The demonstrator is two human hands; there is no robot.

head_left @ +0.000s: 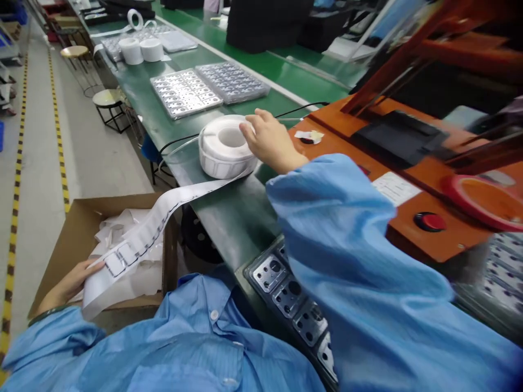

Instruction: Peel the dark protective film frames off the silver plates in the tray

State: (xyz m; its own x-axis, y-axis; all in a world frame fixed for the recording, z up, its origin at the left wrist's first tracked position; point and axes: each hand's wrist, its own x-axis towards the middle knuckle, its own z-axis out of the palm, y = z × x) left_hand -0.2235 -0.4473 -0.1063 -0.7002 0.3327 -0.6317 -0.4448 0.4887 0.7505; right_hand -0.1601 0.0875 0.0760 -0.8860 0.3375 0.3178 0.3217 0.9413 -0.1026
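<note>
A white roll of label tape [224, 146] lies flat on the green bench. My right hand [269, 141] rests on its right rim, fingers curled over the edge. A long strip of white backing paper [163, 215] runs from the roll down to the lower left. My left hand [71, 283] grips the strip's end over an open cardboard box [53, 247], where loose white backing paper is piled. Both arms wear blue sleeves.
Two trays of small metal parts [208, 87] lie farther along the bench, with more white rolls [141, 50] beyond. An orange fixture [408, 179] with a red button [429, 221] stands at right. A tray of metal parts [294, 305] sits under my right arm. Stools [108, 103] line the aisle.
</note>
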